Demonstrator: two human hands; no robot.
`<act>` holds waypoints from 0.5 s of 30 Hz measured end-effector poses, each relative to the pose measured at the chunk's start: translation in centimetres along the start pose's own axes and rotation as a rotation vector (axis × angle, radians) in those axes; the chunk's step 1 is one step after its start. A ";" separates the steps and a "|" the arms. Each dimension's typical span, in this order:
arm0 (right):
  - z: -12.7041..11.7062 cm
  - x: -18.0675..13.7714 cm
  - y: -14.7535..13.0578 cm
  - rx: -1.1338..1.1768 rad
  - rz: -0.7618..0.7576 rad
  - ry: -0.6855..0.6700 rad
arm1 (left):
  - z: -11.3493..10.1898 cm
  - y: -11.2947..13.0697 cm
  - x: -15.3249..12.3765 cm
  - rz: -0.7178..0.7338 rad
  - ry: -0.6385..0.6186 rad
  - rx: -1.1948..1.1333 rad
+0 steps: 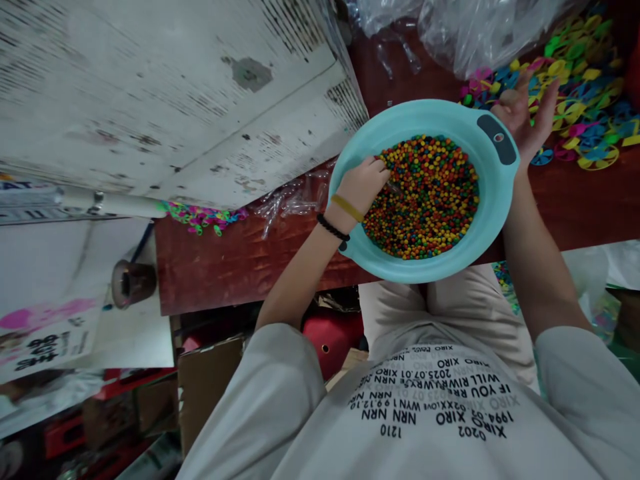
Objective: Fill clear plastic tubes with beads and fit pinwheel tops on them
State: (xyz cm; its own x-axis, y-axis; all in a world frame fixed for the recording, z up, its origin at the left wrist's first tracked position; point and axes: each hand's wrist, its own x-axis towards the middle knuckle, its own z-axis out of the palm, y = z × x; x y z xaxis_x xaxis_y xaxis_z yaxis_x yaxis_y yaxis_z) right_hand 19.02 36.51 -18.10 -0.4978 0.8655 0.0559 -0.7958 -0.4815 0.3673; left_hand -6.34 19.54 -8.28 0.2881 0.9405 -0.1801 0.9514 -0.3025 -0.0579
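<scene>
A teal bowl [450, 117] full of small multicoloured beads [430, 200] rests on the edge of a red-brown table [210, 267], over my lap. My left hand [363, 187], with a yellow and a black band on its wrist, is inside the bowl. Its fingers are pinched together over the beads, and a thin clear piece shows at the fingertips. My right hand [525, 113] reaches past the bowl's grey handle [497, 137] into a heap of coloured plastic rings [585, 100]. Its thumb is folded towards the fingers, and what it pinches is hidden.
Clear plastic bags [465, 27] lie at the table's far side. Small clear tubes [285, 200] and more coloured rings [203, 217] sit near a white panel [150, 100] on the left. A dark cup [133, 283], cardboard boxes [210, 387] and a red stool [330, 340] stand below.
</scene>
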 end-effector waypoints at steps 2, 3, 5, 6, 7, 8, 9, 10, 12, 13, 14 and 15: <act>0.3 -0.1 0.2 -0.029 -0.017 0.025 | -0.1 -0.1 0.1 0.047 -0.036 0.033; 0.4 -0.2 0.3 -0.046 -0.023 0.039 | -0.2 -0.1 0.1 0.070 -0.062 0.056; 0.6 -0.3 0.5 -0.072 -0.034 0.050 | -0.3 -0.1 0.1 0.132 -0.108 0.097; 0.6 -0.3 0.5 -0.077 -0.040 0.043 | -0.3 -0.1 0.2 0.172 -0.123 0.114; 0.6 -0.3 0.5 -0.077 -0.043 0.035 | -0.3 -0.1 0.2 0.214 -0.133 0.128; 0.6 -0.3 0.5 -0.077 -0.040 0.030 | -0.2 0.0 0.2 0.253 -0.142 0.140; 0.5 -0.3 0.5 -0.075 -0.043 0.030 | -0.1 0.0 0.2 0.284 -0.149 0.147; 0.5 -0.3 0.6 -0.071 -0.059 0.030 | 0.0 0.0 0.1 0.306 -0.152 0.147; 0.6 -0.2 0.7 -0.079 -0.075 0.037 | 0.3 0.1 0.0 0.336 -0.150 0.125; 0.7 -0.1 0.8 -0.086 -0.078 0.042 | 0.5 0.3 -0.1 0.348 -0.155 0.107; 0.8 0.0 0.9 -0.090 -0.092 0.053 | 0.6 0.4 -0.1 0.355 -0.166 0.089; 0.8 0.1 1.0 -0.090 -0.115 0.070 | 0.6 0.5 -0.2 0.357 -0.182 0.072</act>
State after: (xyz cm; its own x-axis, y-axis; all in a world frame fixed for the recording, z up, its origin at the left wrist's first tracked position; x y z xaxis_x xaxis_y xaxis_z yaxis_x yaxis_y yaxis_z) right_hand 18.50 36.20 -16.96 -0.4219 0.9054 -0.0479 -0.8751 -0.3929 0.2825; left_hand -5.96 19.07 -8.89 0.5686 0.7339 -0.3715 0.7834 -0.6209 -0.0275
